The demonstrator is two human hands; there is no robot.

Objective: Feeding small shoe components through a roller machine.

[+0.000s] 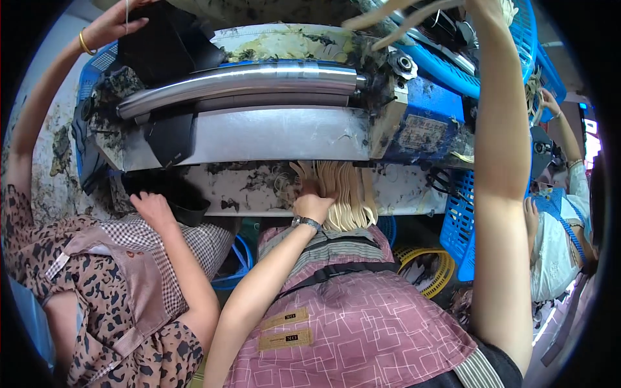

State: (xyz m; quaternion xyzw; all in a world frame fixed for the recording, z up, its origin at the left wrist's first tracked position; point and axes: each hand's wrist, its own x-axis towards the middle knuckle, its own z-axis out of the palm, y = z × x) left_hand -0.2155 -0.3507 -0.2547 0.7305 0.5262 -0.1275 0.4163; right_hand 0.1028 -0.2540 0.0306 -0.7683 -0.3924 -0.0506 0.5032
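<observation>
The sheet of pale yellow noodle strands [343, 194] hangs from the steel roller machine [246, 84], mid-collection. The left hand [312, 205] grasps the strands; the right hand [482, 5], raised, is cut off, grip unclear. Next probably needs a steady downward draw.

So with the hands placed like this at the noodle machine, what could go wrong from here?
1. The left hand grips the noodle strands right under the machine's outlet; fingers could possibly get drawn in or pinched.
2. The right hand reaches overhead, partly out of view, so the strands may be guided one-handed and could tear or bunch.
3. A co-worker's hand works close beside the metal roller; the arms could collide.
</observation>
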